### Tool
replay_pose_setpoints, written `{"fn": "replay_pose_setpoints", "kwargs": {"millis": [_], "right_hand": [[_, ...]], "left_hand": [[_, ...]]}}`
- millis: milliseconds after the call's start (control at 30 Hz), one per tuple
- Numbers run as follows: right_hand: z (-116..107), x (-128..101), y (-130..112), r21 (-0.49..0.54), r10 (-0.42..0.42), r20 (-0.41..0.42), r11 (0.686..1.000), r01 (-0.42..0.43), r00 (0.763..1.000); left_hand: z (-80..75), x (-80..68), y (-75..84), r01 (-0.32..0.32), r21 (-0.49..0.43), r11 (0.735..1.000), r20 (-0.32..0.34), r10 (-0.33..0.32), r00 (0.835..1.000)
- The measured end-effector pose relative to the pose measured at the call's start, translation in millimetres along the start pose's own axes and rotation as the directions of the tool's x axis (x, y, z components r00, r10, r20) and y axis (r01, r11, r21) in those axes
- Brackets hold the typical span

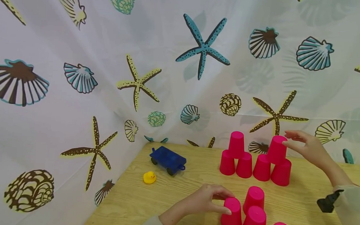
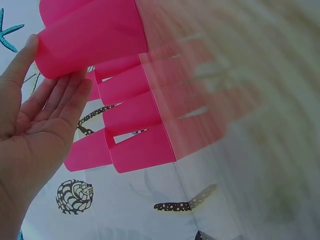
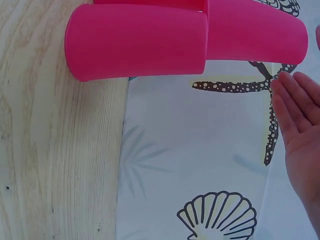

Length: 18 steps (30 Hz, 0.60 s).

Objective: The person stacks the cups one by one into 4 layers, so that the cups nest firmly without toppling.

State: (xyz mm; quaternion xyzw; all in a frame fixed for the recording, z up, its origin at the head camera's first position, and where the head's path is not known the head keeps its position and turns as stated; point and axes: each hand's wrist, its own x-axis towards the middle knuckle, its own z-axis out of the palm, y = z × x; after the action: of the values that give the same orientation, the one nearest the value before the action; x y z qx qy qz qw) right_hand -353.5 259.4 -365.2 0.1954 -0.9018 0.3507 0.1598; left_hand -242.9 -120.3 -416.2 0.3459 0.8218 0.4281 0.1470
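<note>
1. Left hand (image 1: 205, 201) grip: fingers curled over the top of a pink cup (image 1: 231, 215) near the front edge of the desk (image 1: 177, 198); the left wrist view shows straight fingers (image 2: 55, 100) against the cup wall.
2. Right hand (image 1: 306, 146) grip: fingers spread and relaxed, fingertips at the top pink cup (image 1: 277, 149) of the stack (image 1: 255, 160) near the back edge; whether they touch, I cannot tell.
3. Three more loose cups (image 1: 255, 211) stand just beside the left hand's cup.
4. Blue toy cart (image 1: 167, 159) and yellow duck (image 1: 149, 177) sit near the back-left corner, well apart from the cups.
5. Desk is light wood grain; a seashell-and-starfish curtain (image 1: 139, 74) hangs behind.
6. No readable writing.
</note>
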Motion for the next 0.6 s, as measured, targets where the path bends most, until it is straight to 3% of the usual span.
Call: {"fn": "replay_pose_setpoints", "kwargs": {"millis": [167,267,467,600], "right_hand": [[-9.4,-11.9,-0.8,-0.02,-0.009,-0.079,1.0,0.007,0.997],[-11.6,-21.3,-4.5,-0.003,-0.053,-0.128,0.999,0.053,0.99],[-9.8,-45.5,-16.4,0.027,-0.179,-0.186,0.982,0.187,0.966],[-5.3,-63.2,-24.8,0.012,-0.265,-0.204,0.962,0.273,0.942]], "left_hand": [[0.6,3.0,-0.1,0.015,0.014,1.0,0.004,-0.015,1.0],[0.8,3.5,-1.6,0.025,0.036,0.999,-0.008,-0.025,1.0],[-6.3,-1.2,-2.6,0.096,0.056,0.994,-0.078,-0.091,0.993],[-21.0,-4.7,0.4,0.082,0.041,0.996,-0.143,-0.075,0.987]]}}
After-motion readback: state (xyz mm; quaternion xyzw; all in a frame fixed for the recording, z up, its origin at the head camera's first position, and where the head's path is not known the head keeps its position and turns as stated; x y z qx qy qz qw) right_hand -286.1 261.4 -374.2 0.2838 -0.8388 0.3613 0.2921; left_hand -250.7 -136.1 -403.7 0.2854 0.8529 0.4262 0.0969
